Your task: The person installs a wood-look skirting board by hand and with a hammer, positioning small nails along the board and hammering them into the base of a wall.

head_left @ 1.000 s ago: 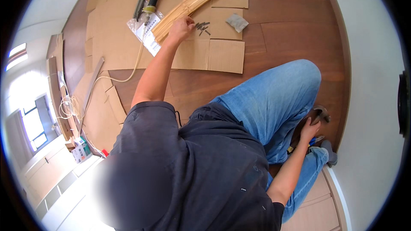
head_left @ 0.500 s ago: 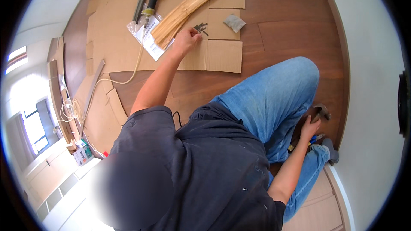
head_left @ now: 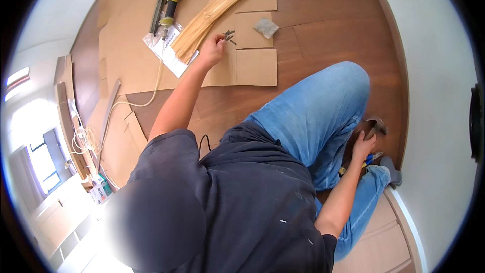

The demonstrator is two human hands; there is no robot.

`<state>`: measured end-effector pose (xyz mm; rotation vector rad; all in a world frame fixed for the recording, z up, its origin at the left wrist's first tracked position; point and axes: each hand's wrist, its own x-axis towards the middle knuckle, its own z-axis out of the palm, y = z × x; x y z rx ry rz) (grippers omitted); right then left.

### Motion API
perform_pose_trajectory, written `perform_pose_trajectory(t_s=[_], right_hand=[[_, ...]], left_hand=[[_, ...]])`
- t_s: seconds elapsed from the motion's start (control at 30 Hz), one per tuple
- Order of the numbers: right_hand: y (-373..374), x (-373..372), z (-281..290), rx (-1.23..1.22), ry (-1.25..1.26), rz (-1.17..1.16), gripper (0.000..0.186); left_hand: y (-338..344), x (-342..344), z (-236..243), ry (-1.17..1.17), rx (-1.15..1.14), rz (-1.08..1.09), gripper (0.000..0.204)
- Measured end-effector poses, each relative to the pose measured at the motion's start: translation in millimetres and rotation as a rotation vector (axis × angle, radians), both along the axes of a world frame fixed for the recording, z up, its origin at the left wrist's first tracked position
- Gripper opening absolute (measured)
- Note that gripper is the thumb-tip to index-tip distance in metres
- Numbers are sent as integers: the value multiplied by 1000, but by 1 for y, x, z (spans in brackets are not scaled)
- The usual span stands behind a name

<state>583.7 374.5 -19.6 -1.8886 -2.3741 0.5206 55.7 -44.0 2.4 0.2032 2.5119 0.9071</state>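
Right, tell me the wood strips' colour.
The wood strips are yellowish tan with streaky grain, clearest in the head view.

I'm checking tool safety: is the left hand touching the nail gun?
No, the nail gun lies on the cardboard, while the left hand is at the small dark pieces.

The left arm (head_left: 177, 103) reaches well forward of the torso (head_left: 252, 192), its elbow nearly straight. The left hand (head_left: 212, 51) is low, its fingers bent and drawn toward the thumb; whether the tips meet is too small to tell. The right arm (head_left: 337, 205) reaches out along the other side, and the right hand (head_left: 364, 146) curls in a grip. One knee (head_left: 353, 78) is raised and sharply bent between the arms.
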Motion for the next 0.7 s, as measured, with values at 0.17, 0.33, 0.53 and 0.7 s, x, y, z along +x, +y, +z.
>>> perform_pose_trajectory(t_s=[0.17,0.33,0.53,0.7], right_hand=[[-1,-29,58,335,6,-21,59],[-58,-151,193,-407,817,147,27],[-109,-169,193,-1214,1091,115,24],[-114,-162,186,-1646,1057,-2,22]], left_hand=[[69,67,68,-464,477,-59,26],[159,166,146,-798,695,-259,28],[184,190,175,-774,782,-471,22],[167,176,176,-568,648,-754,16]])
